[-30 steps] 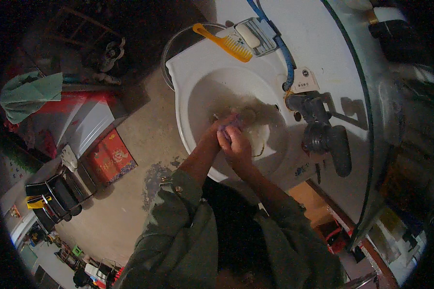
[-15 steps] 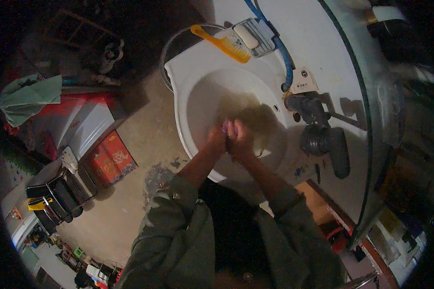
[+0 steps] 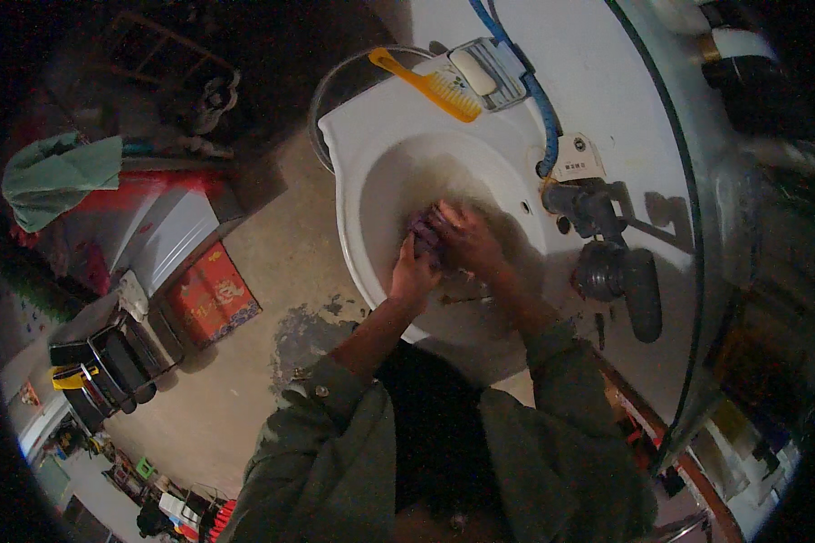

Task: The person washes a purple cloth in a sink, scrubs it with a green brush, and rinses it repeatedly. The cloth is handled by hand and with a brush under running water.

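Note:
Over the white washbasin (image 3: pixel 346 237), both of my hands are together on a crumpled dark purple cloth (image 3: pixel 423 228). My left hand (image 3: pixel 414 274) grips its near side, thumb along it. My right hand (image 3: pixel 473 241) covers its right side, with bent fingers pressed onto it. Part of the cloth is hidden under the fingers. Behind and below the hands, the bowl looks brownish and shadowed; how much water is in it I cannot tell.
On the basin's far rim lie a yellow comb (image 3: pixel 430 86) and a soap dish (image 3: pixel 507 86) holding white soap (image 3: pixel 473 72). A dark faucet (image 3: pixel 584 208) stands at the right, near a blue hose (image 3: pixel 541 113). A red box (image 3: pixel 213 297) lies on the floor at left.
My hands were clasped close around the cloth, which barely showed. Now they are wider apart, the right hand has shifted right and up, and more purple cloth shows between them.

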`<state>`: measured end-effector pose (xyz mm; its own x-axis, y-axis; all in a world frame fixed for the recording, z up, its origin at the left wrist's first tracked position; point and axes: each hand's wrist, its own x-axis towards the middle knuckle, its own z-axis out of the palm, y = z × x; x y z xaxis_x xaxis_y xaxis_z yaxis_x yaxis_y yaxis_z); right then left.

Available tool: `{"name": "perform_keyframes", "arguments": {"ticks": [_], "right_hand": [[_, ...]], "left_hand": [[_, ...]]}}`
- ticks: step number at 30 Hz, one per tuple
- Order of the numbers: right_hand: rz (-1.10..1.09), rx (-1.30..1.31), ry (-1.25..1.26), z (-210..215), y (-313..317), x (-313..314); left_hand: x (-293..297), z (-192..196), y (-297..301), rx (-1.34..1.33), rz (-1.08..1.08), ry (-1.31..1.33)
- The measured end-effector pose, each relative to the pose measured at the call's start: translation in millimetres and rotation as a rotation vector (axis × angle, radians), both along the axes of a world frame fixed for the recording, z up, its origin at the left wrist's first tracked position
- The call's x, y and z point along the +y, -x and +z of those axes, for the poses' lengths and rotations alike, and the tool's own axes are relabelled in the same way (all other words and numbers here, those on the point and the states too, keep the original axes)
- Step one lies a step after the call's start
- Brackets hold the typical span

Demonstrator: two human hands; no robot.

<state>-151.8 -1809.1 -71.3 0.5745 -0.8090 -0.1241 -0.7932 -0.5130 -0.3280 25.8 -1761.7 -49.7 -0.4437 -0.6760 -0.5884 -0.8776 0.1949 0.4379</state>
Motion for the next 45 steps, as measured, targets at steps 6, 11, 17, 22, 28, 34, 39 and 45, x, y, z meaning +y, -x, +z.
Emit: {"name": "perform_keyframes", "arguments": {"ticks": [6, 11, 17, 22, 28, 34, 39, 45], "right_hand": [[-0.796, -0.175, -0.393, 28, -11, -2], [-0.862, -0.679, -0.318, 49, -66, 37], [-0.757, -0.702, -0.17, 86, -65, 43], [-0.881, -0.513, -0.051, 71, -41, -1], [-0.79, -0.777, 0.005, 68, -80, 41], [-0.47, -0.231, -0.164, 27, -1, -25], [-0.529, -0.112, 0.332, -21, -10, -29], [-0.163, -0.106, 0.303, -16, 2, 17]], "left_hand": [[-5, 2, 12, 0.967, 0.972, -0.351], [-58, 3, 15, 0.768, 1.289, -0.771], [-61, 22, 16, 1.044, 1.368, -1.02], [-33, -6, 40, 0.935, 1.514, -1.049], [-30, -51, 20, 1.468, 1.397, -1.226], [-7, 15, 17, 0.946, 1.335, -0.928], [6, 39, 11, 1.108, 1.349, -0.908], [16, -5, 3, 0.923, 0.897, -0.429]]}}
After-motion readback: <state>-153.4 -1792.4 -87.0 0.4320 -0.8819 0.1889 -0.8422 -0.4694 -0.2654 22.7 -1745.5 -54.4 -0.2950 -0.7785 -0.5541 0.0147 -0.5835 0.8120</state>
